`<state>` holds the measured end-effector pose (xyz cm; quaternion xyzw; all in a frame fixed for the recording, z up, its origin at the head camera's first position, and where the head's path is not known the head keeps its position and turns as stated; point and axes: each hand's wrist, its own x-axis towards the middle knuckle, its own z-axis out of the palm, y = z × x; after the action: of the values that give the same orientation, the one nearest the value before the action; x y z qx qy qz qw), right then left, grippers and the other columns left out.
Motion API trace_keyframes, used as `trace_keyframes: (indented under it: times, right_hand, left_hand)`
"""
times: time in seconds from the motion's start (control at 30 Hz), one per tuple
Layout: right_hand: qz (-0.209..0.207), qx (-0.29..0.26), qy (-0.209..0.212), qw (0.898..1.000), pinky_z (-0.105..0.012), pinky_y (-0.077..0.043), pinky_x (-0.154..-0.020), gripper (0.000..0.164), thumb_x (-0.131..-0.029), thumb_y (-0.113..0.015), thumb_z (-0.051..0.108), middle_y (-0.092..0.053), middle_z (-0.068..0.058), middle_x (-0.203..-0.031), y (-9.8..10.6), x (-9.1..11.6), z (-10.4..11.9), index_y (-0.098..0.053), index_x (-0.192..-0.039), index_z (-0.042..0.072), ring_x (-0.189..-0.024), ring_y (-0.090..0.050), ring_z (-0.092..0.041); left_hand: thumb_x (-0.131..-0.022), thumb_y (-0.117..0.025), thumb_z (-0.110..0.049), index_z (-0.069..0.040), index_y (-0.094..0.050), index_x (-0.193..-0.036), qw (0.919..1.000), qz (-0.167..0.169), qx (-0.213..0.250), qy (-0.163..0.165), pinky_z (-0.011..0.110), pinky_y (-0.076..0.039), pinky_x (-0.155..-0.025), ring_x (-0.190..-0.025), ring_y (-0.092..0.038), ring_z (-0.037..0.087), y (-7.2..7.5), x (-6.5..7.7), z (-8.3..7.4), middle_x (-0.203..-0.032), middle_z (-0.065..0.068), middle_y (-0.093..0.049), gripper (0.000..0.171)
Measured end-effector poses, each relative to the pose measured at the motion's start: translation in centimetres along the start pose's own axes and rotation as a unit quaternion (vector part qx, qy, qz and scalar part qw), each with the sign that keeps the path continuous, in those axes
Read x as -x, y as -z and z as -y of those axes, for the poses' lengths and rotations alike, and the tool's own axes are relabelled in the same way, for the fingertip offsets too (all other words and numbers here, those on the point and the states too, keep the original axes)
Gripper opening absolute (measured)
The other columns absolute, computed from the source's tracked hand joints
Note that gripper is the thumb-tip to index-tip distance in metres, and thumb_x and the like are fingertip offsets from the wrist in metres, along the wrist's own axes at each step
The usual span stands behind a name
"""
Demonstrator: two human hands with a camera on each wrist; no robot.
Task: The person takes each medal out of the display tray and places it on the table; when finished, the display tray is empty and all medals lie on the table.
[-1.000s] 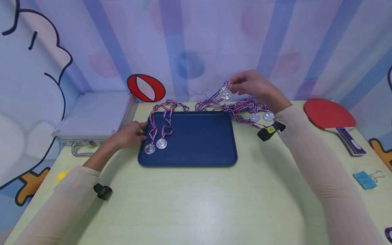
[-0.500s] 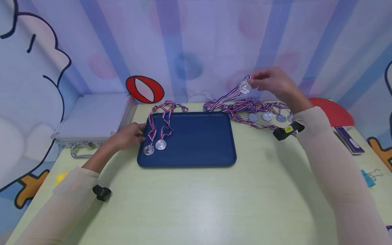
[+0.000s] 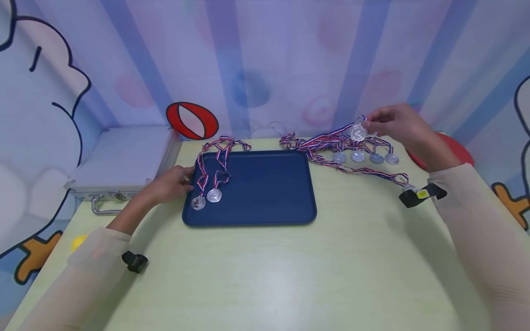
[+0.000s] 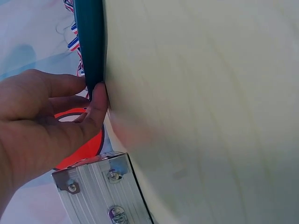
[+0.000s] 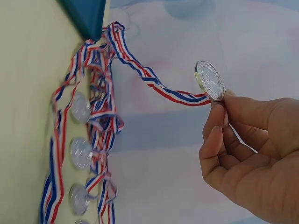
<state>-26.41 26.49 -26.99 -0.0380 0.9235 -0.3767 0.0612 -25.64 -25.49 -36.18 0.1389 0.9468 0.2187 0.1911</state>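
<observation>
My right hand (image 3: 395, 124) pinches a silver medal (image 3: 358, 133) by its edge, held up above the table's back right. Its red, white and blue ribbon (image 5: 159, 88) stretches back to a heap of ribbons near the tray's corner. At the left end of the dark blue tray (image 3: 265, 193), my left hand (image 3: 169, 185) grips the rim between thumb and fingers, as the left wrist view shows. Two medals (image 3: 214, 195) lie on the tray's left part, ribbons trailing over the back edge. Several more medals (image 3: 357, 156) lie in a row right of the tray.
A silver metal case (image 3: 120, 156) sits at the back left, close to my left hand. The red table tennis bat (image 3: 457, 148) is partly hidden behind my right arm. A yellow object (image 3: 78, 241) shows beside my left sleeve. A patterned curtain stands behind the table.
My right hand has carried the medal rightward, drawing its ribbon along, and has dipped lower in the last half second. The left hand has stayed at the tray.
</observation>
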Motion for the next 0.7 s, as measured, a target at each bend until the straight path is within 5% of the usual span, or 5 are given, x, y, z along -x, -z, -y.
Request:
trace_keyframes:
  times: [0.23, 0.7]
  right_hand:
    - [0.021, 0.031, -0.009, 0.999, -0.028, -0.048, -0.075, 0.045, -0.090, -0.055, 0.042, -0.065, 0.001, -0.100, 0.5, 1.7, -3.4, -0.057, -0.118, 0.007, -0.086, -0.059, -0.012]
    - [0.058, 0.013, -0.045, 0.997, -0.038, -0.049, -0.082, 0.044, -0.090, -0.059, 0.034, -0.065, 0.001, -0.100, 0.2, 4.8, -9.1, -0.056, -0.121, 0.002, -0.094, -0.061, -0.026]
  left_hand:
    - [-0.090, -0.053, -0.004, 0.008, -0.025, -0.143, 1.0000, -0.001, 0.004, -0.007, 0.041, -0.052, -0.086, -0.108, -0.056, 0.036, -0.1, 0.0, 0.3, -0.129, 0.027, -0.050, 0.060]
    - [-0.091, -0.053, -0.004, 0.007, -0.025, -0.143, 1.0000, -0.002, 0.001, 0.006, 0.043, -0.051, -0.088, -0.110, -0.055, 0.037, -0.1, -0.1, 0.0, -0.129, 0.026, -0.049, 0.060]
